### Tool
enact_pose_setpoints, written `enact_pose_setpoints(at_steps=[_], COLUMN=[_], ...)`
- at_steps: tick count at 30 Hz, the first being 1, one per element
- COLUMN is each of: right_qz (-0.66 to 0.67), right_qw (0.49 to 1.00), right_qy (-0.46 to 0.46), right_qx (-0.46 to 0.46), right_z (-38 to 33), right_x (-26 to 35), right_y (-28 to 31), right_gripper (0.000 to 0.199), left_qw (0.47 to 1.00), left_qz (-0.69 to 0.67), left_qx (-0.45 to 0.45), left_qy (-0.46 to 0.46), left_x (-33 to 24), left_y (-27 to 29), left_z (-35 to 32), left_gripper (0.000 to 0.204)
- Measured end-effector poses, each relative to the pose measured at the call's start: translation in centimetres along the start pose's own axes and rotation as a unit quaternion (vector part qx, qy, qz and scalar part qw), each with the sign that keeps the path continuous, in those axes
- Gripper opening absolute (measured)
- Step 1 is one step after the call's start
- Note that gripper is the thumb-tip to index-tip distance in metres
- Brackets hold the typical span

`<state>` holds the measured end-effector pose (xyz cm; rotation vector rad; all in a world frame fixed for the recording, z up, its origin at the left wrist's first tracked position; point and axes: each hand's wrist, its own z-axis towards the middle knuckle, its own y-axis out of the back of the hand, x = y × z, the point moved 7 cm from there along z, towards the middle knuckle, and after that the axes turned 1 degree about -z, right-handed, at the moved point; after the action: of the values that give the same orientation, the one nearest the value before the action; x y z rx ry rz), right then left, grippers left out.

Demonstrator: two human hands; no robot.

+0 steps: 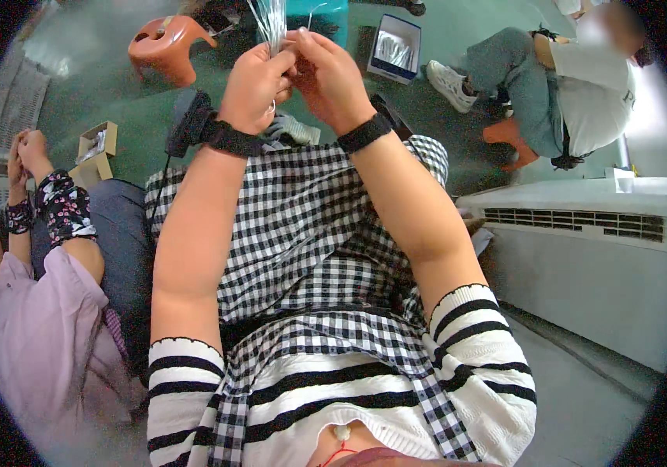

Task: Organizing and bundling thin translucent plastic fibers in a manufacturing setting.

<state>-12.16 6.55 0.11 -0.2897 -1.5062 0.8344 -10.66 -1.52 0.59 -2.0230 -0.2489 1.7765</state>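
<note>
My left hand (257, 84) is closed around the lower part of a bundle of thin silvery strands (272, 22), which fans out above the fingers. Against it, my right hand (332, 79) pinches with thumb and forefinger. A single bent strand (315, 13) rises from those right fingertips. Both hands meet over my lap, in front of a teal object (332, 22). Below the left palm a small pale loop shows, and what it belongs to is hidden. A grey-white glove (300, 130) lies just beneath my wrists.
On the floor ahead stand an orange stool (163, 48) and a blue-rimmed box (394, 48) with similar silvery strands. A co-worker (524, 86) sits at the right, another (61, 280) at the left by a cardboard box (98, 142). A white vented unit (582, 261) stands to my right.
</note>
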Motion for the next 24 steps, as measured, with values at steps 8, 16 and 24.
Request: enact_pose_setpoints(at_steps=[8, 16, 24], right_qz=[-0.202, 0.094, -0.072], right_qw=[0.967, 0.979, 0.990], right_qy=[0.073, 0.112, 0.038], right_qx=[-0.141, -0.140, -0.112], right_z=[-0.4, -0.1, 0.5], right_x=[2.8, 5.7, 3.9], right_y=[2.6, 6.0, 4.4], right_gripper=[0.018, 0.012, 0.014], left_qw=[0.997, 0.990, 0.985], left_qz=[0.016, -0.097, -0.172], left_qx=[0.069, 0.088, 0.014], left_qy=[0.040, 0.046, 0.021], left_x=[0.3, -1.0, -1.4], left_y=[0.0, 0.7, 2.2], left_z=[-0.1, -0.9, -0.3], left_gripper=[0.016, 0.018, 0.016])
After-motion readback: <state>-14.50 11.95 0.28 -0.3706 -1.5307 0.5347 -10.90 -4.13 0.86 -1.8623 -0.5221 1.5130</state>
